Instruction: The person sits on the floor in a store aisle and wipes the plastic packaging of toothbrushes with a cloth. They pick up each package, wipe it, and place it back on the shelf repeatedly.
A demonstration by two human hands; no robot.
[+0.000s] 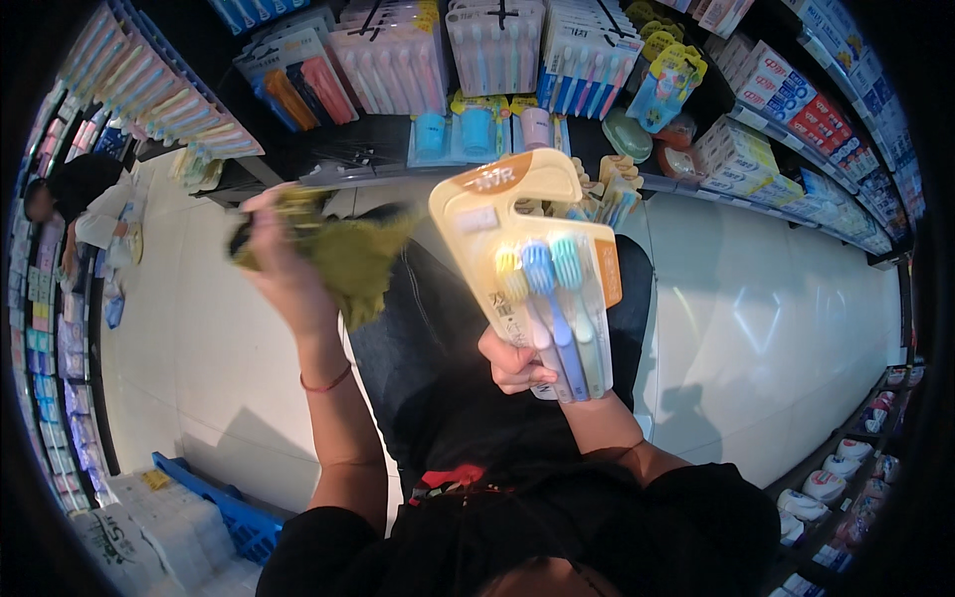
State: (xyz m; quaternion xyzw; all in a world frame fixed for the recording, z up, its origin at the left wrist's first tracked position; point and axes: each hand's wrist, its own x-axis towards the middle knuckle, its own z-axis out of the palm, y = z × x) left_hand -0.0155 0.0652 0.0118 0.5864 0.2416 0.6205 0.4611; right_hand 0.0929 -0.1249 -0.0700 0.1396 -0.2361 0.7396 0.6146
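Note:
In my right hand (pixel 515 364) is a blister pack of toothbrushes (pixel 556 298), gripped at its lower left edge. Its beige card has a hook-shaped top, and three brushes with yellow, blue and green heads show through the clear front. My left hand (pixel 272 246), blurred, clutches a crumpled olive-green cloth (pixel 351 257) off to the left of the pack. Both are held above my dark-trousered legs (pixel 418 321). Just beyond them, a low shelf carries cups packed with toothbrushes (pixel 475 133).
Hanging toothbrush packs (pixel 395 71) line the rack ahead. Toothpaste boxes (pixel 776 82) fill the shelves at right, with white bottles (pixel 824 485) lower down. A blue plastic basket (pixel 224 507) stands behind left beside wrapped paper packs (pixel 160 515). Another person (pixel 97 201) is by the far-left shelves.

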